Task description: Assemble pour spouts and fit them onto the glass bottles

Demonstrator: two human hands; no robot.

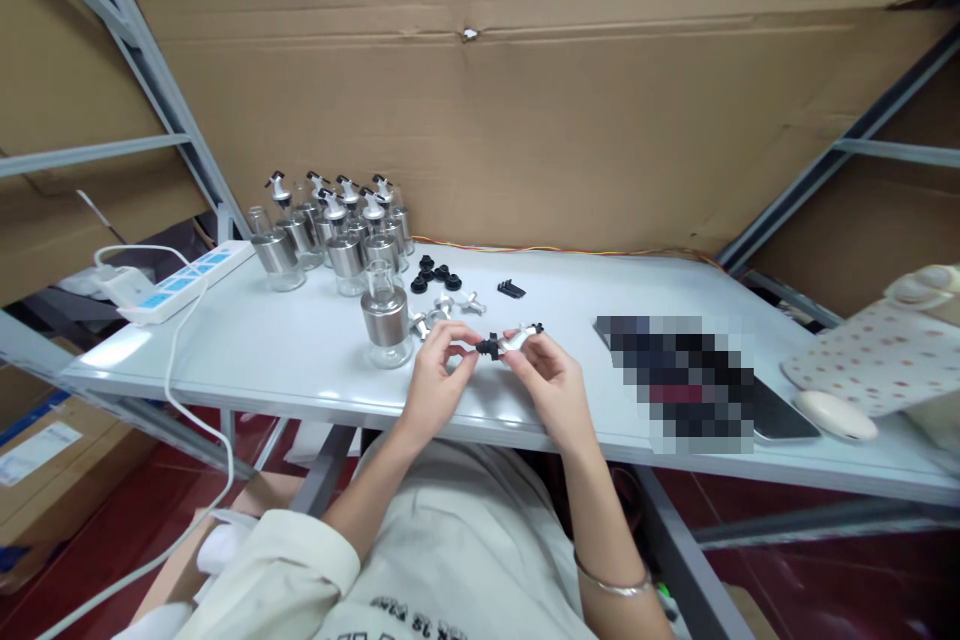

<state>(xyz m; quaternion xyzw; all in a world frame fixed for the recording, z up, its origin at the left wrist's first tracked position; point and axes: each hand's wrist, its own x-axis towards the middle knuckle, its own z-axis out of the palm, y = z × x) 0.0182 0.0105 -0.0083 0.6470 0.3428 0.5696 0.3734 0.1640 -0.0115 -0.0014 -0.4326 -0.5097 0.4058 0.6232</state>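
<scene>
Between my fingertips, over the front of the table, my left hand (442, 370) pinches a black ribbed stopper (489, 347). My right hand (551, 375) grips the silver pourer spout (519, 337), which meets the stopper end to end and has a small black tip. Left of my hands stands a glass bottle with a steel band (386, 317), its neck bare. Just behind my left hand lie several loose silver spouts (471, 302). Farther back are several black stoppers (442, 276) and a small row of black levers (511, 289).
Several banded bottles (346, 255), most with pourers fitted, are grouped at the back left. A power strip (187, 282) with a white cable lies at the left edge. On the right are a dark flat device (780, 410), a white oval object (836, 415) and a dotted pouch (870, 345).
</scene>
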